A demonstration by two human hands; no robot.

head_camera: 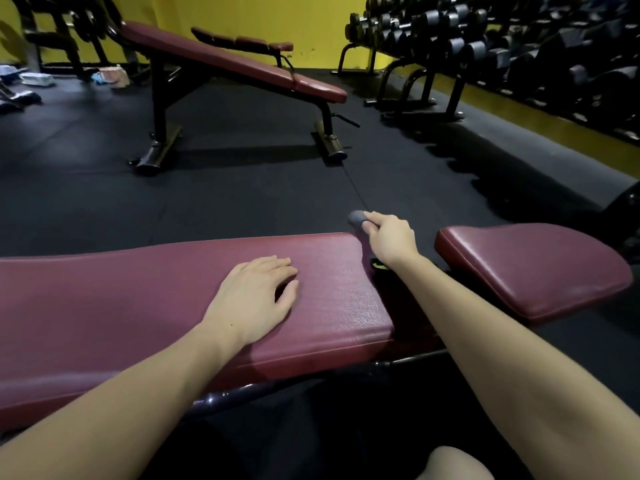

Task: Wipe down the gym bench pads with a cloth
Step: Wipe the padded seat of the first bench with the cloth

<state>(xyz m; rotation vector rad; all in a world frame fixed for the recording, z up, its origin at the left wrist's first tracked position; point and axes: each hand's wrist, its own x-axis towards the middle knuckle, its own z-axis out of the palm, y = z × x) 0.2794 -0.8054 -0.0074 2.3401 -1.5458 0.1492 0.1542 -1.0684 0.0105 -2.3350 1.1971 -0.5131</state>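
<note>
A long maroon back pad [138, 299] of the bench runs across the view in front of me. A smaller maroon seat pad [530, 268] lies to its right, with a dark gap between them. My left hand [256, 296] rests flat on the back pad, fingers relaxed. My right hand [389, 239] reaches past the back pad's far right corner and grips a small grey cloth [357, 219], which touches that corner's far edge. Most of the cloth is hidden in the fist.
A second maroon incline bench [242, 67] stands on the black rubber floor ahead. A dumbbell rack [502, 46] lines the yellow wall on the right. Clothes and shoes [38, 79] lie on the floor at far left. My knee [453, 462] shows at the bottom.
</note>
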